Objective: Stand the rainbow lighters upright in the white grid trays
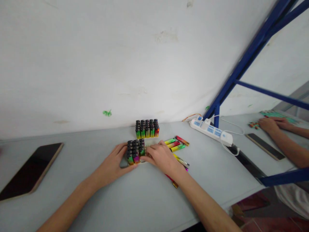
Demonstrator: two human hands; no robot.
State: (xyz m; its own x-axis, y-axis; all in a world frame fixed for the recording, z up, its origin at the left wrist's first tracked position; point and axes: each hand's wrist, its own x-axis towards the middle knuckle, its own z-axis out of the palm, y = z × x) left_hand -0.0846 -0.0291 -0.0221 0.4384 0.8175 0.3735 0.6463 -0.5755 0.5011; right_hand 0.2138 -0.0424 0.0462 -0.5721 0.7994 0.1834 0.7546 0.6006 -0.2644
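Note:
Upright cigarette lighters (135,149) with black tops and shiny coloured bodies stand packed in rows in front of me. They seem to sit in a pale clear tray, mostly hidden by my hands. My left hand (113,164) grips the block from its left side, thumb along the near edge and fingers behind. At the block's right side, my right hand (161,158) has its fingers curled and pressed together; what they hold is hidden. Loose lighters (178,147) in red, green, yellow and silver lie on the table to the right, some partly under my right wrist.
A second block of upright lighters (147,129) stands behind, near the wall. At left lies a dark tablet or phone (33,169). A white power strip (211,131) with cables lies by a blue metal frame (231,77). Beyond it, another person's hands (271,125) rest on a table.

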